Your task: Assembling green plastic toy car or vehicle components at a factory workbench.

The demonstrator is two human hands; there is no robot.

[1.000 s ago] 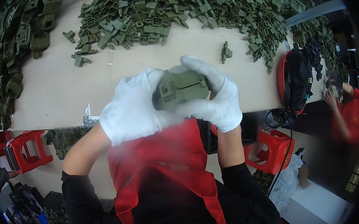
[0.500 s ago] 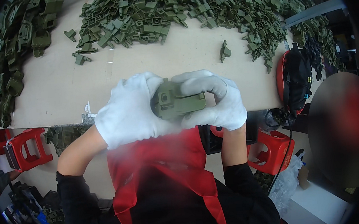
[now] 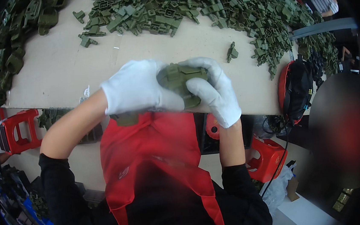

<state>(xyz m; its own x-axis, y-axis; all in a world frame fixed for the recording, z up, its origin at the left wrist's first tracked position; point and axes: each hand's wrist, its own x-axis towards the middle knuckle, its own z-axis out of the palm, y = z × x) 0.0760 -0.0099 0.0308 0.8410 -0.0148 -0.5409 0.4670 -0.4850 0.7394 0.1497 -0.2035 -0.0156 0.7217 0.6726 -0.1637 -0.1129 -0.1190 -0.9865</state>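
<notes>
Green part (image 3: 176, 77) in white-gloved hands (image 3: 137, 88) (image 3: 217, 93)

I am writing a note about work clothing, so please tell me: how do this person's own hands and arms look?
The left hand and right hand wear plain white gloves ending around the wrists. The forearms are bare below black sleeves. I see no clear markings on them.
</notes>
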